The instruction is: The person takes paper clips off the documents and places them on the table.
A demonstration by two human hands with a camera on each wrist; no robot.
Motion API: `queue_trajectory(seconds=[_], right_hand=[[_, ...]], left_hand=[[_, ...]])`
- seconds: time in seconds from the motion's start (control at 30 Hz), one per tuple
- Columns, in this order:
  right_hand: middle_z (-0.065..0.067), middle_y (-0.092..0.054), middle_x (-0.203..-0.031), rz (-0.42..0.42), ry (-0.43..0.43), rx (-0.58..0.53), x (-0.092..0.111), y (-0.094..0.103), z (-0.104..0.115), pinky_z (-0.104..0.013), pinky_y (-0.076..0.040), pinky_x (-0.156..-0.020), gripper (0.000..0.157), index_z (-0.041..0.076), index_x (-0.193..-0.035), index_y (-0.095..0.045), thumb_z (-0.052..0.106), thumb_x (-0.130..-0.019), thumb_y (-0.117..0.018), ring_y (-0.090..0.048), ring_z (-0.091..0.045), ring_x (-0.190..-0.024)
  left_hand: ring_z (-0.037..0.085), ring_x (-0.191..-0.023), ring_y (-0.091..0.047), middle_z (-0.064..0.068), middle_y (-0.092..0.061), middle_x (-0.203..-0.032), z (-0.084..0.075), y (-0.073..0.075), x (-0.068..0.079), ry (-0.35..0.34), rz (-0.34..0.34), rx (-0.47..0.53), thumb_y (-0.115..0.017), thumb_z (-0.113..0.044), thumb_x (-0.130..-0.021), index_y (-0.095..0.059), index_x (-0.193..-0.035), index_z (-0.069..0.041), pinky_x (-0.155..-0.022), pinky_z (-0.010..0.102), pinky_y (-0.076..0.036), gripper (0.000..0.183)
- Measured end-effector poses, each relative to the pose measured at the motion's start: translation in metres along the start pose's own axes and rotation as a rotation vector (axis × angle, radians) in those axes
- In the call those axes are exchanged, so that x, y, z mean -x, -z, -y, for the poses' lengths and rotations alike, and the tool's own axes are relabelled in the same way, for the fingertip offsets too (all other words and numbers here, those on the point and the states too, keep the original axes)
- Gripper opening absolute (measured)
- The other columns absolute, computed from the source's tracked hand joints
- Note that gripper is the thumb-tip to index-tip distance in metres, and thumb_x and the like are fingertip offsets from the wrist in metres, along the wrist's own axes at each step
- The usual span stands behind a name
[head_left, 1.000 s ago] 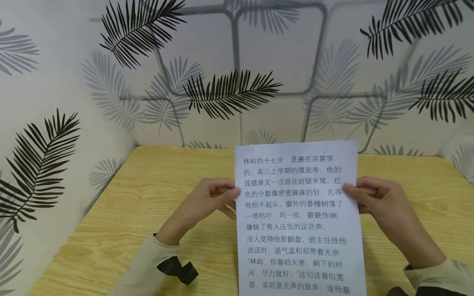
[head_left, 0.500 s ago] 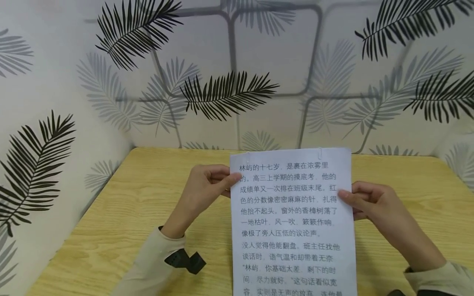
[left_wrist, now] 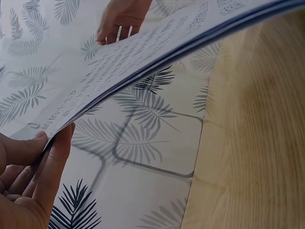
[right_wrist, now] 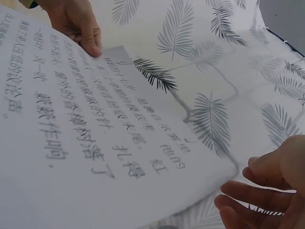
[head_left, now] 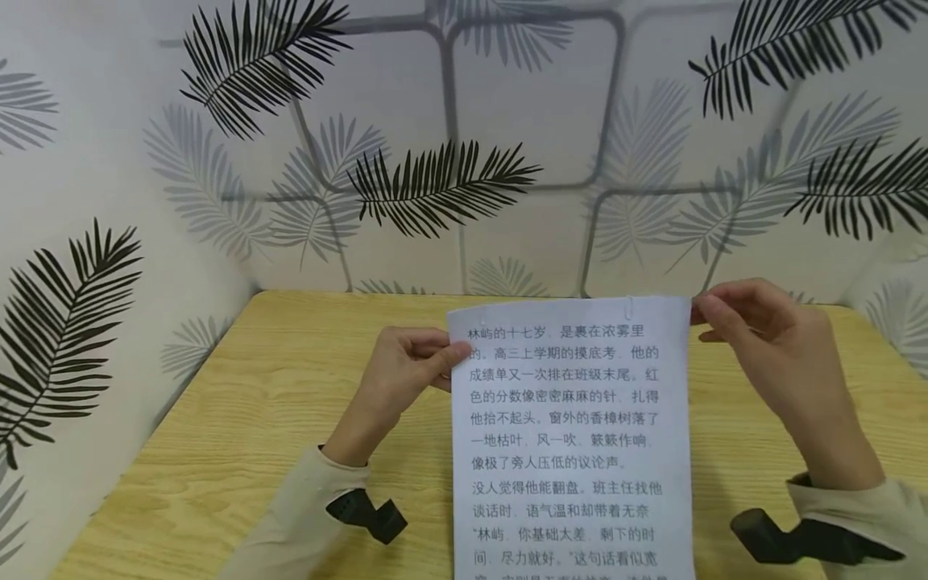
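A stack of printed paper sheets (head_left: 569,435) stands tilted up in front of me, its text side facing me. My left hand (head_left: 397,374) pinches the stack's upper left edge between thumb and fingers, as the left wrist view also shows. At the top right corner is my right hand (head_left: 786,362), its fingers loosely bent. In the right wrist view these fingers (right_wrist: 252,191) are apart from the paper with a gap between. Along the top edge sit small paper clips, one near the right (head_left: 628,308) and one near the left (left_wrist: 33,125). The stack's lower end is out of the head view.
Beneath the stack lies a wood-grain table (head_left: 290,387), which reaches back to a wall (head_left: 536,105) with a leaf pattern. Black wrist devices are strapped on both sleeves, one on the left (head_left: 367,515) and one on the right (head_left: 805,541).
My right hand has let go of the stack's right edge and risen to its top right corner. Earlier, the left hand slid up the left edge, and the stack sank a little.
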State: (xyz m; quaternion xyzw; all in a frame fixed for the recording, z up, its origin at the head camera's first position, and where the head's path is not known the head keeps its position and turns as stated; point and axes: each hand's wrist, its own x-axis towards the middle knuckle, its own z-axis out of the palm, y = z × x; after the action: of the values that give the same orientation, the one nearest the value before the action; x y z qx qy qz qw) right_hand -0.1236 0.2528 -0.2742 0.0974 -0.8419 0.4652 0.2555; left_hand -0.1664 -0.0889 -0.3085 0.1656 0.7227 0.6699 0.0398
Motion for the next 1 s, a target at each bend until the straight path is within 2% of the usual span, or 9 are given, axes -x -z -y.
queue_trajectory(seconds=[0.07,0.13,0.23,0.3,0.43,0.5,0.67,0.87,1.0], right_hand=[[0.017,-0.066,-0.094,-0.041,0.052,0.068,-0.004,-0.005,0.006,-0.007,-0.049,-0.074,0.014,-0.002,-0.102,-0.064,0.010,-0.095,-0.062,-0.062,0.002,-0.084],[0.010,-0.068,-0.098,-0.045,0.094,0.109,-0.007,-0.011,0.012,-0.006,-0.046,-0.078,0.012,-0.002,-0.101,-0.064,0.008,-0.094,-0.063,-0.061,0.000,-0.088],[-0.004,-0.070,-0.100,-0.016,0.163,0.178,-0.010,-0.021,0.018,-0.005,-0.041,-0.081,0.010,-0.001,-0.100,-0.065,0.005,-0.093,-0.064,-0.059,-0.001,-0.091],[-0.011,-0.070,-0.098,0.010,0.196,0.218,-0.012,-0.027,0.021,-0.006,-0.041,-0.076,0.009,0.000,-0.100,-0.065,0.004,-0.093,-0.064,-0.058,-0.003,-0.086],[-0.012,-0.070,-0.091,0.054,0.241,0.248,-0.015,-0.037,0.026,-0.015,-0.040,-0.071,0.008,0.000,-0.099,-0.065,0.003,-0.091,-0.066,-0.056,-0.007,-0.079],[-0.013,-0.070,-0.090,0.067,0.259,0.247,-0.016,-0.041,0.027,-0.016,-0.040,-0.071,0.008,0.000,-0.098,-0.065,0.002,-0.091,-0.066,-0.059,-0.014,-0.079],[-0.016,-0.070,-0.090,0.071,0.276,0.245,-0.016,-0.042,0.029,-0.010,-0.039,-0.073,0.007,-0.002,-0.096,-0.065,-0.001,-0.089,-0.067,-0.067,-0.029,-0.081],[-0.016,-0.070,-0.088,0.053,0.284,0.235,-0.016,-0.042,0.028,-0.003,-0.039,-0.069,0.007,-0.002,-0.094,-0.064,-0.002,-0.088,-0.067,-0.068,-0.030,-0.078],[-0.015,-0.069,-0.085,0.054,0.291,0.262,-0.014,-0.042,0.027,-0.004,-0.039,-0.066,0.006,-0.002,-0.093,-0.064,-0.002,-0.088,-0.068,-0.066,-0.026,-0.072]], left_hand=[[0.021,-0.068,-0.071,0.019,-0.072,-0.086,0.001,0.000,0.000,0.012,0.000,0.001,-0.069,-0.004,-0.089,-0.070,-0.099,0.011,-0.063,0.035,-0.060,0.018],[0.021,-0.067,-0.071,0.019,-0.072,-0.086,0.002,-0.001,0.000,0.018,-0.007,0.000,-0.069,-0.003,-0.089,-0.070,-0.098,0.011,-0.062,0.035,-0.060,0.017],[0.021,-0.066,-0.070,0.020,-0.072,-0.085,0.003,-0.001,0.000,0.023,-0.016,-0.003,-0.068,-0.002,-0.089,-0.070,-0.098,0.011,-0.061,0.035,-0.060,0.016],[0.020,-0.065,-0.070,0.020,-0.072,-0.085,0.004,-0.002,0.000,0.023,-0.021,-0.002,-0.068,-0.002,-0.089,-0.070,-0.098,0.011,-0.061,0.035,-0.060,0.016],[0.019,-0.064,-0.070,0.019,-0.072,-0.084,0.004,-0.003,0.000,0.024,-0.018,0.011,-0.068,-0.002,-0.089,-0.070,-0.098,0.012,-0.061,0.035,-0.060,0.016],[0.019,-0.064,-0.070,0.019,-0.072,-0.083,0.004,-0.002,0.000,0.022,-0.022,0.013,-0.068,-0.002,-0.089,-0.070,-0.097,0.012,-0.061,0.035,-0.060,0.016],[0.019,-0.063,-0.070,0.019,-0.072,-0.083,0.004,-0.003,0.001,0.006,-0.021,0.002,-0.069,-0.002,-0.088,-0.071,-0.096,0.011,-0.060,0.035,-0.060,0.015],[0.020,-0.064,-0.070,0.019,-0.072,-0.083,0.005,-0.004,0.002,0.003,-0.010,-0.010,-0.069,-0.001,-0.088,-0.071,-0.097,0.011,-0.060,0.035,-0.060,0.015],[0.021,-0.064,-0.070,0.020,-0.072,-0.084,0.006,-0.005,0.002,0.000,-0.004,-0.010,-0.068,-0.001,-0.089,-0.071,-0.098,0.010,-0.061,0.035,-0.060,0.015]])
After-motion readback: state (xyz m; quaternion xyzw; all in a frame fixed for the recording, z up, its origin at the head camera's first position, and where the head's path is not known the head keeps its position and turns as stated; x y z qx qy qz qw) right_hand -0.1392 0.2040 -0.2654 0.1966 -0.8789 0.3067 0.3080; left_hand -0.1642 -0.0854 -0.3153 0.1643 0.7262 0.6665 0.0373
